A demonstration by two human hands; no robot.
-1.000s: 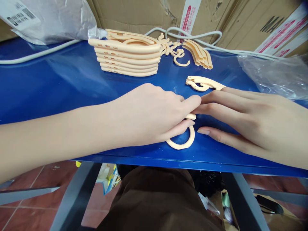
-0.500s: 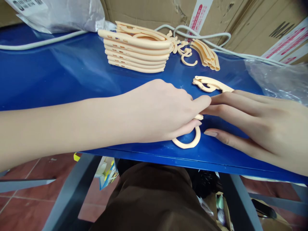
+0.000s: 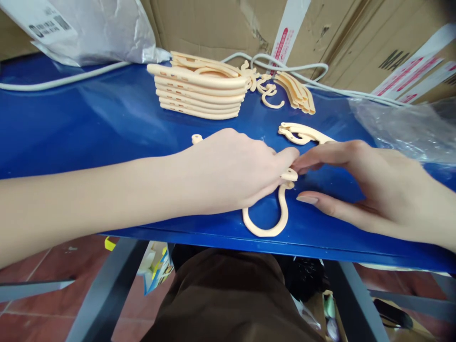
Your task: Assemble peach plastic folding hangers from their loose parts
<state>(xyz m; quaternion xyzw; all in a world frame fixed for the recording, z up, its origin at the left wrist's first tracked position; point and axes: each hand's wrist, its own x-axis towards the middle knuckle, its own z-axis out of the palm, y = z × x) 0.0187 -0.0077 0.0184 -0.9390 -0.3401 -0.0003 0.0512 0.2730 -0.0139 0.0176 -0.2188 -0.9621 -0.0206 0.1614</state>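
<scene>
Right at the near edge of the glossy blue table point(image 3: 89, 128) lies a peach-coloured plastic hook point(image 3: 281, 209). Its straight stem runs away from the person and its open loop curls back toward the table's rim. The stem's knobbed head sits exactly where the two hands meet. The left hand point(image 3: 231, 171) is the nearer one, lying palm down just left of the hook with its fingers drawn together, forefinger above and thumb below the head, closed on it in a narrow pinch. A small rounded peach plastic tip point(image 3: 196, 138) pokes out from behind its knuckles; what it belongs to is hidden under the palm. The right hand point(image 3: 370, 185) comes in from the right, half spread, its forefinger tip touching the hook's head while its thumb rests apart on the table beside the stem, gripping nothing. All the plastic looks smooth, matte and rigid. Farther back stand a neat stack of curved peach hanger arms point(image 3: 199, 92), a smaller fanned stack of arms point(image 3: 297, 92), some loose hooks point(image 3: 267, 90) between them, and one single curved hanger piece point(image 3: 302, 134) just beyond the fingertips. A white cable point(image 3: 71, 78) snakes along the back, a crinkled clear plastic bag point(image 3: 402, 123) lies to the right, and cardboard boxes point(image 3: 213, 23) wall off the rear.
</scene>
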